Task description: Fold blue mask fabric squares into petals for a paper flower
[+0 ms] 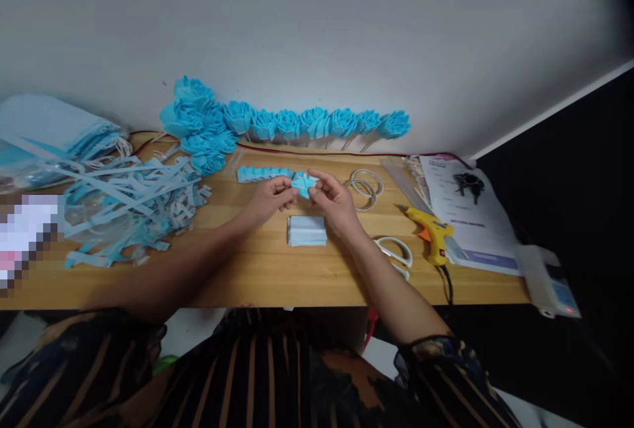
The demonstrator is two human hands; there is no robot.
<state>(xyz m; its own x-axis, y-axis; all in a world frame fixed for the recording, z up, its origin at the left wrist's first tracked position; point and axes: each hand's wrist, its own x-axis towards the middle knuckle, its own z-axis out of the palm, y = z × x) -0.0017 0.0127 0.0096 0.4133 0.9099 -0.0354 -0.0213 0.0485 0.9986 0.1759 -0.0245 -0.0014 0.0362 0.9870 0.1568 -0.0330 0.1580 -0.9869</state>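
A small folded blue piece (302, 183) is held between my two hands above the middle of the table. My left hand (275, 198) pinches its left side, and my right hand (333, 197) grips its right side with thumb and fingers. Just behind my left hand lies a row of folded blue pieces (260, 174). Nearer to me, a stack of pale blue strips (307, 231) rests on the wooden table (247, 276).
Blue flowers (314, 122) line the wall. Cut scraps (143, 203) heap at left. Tape rolls (365, 190), scissors (396, 253), a yellow glue gun (436, 236), papers (460, 216) with keys (469, 185), and a white box (549, 281) are at right.
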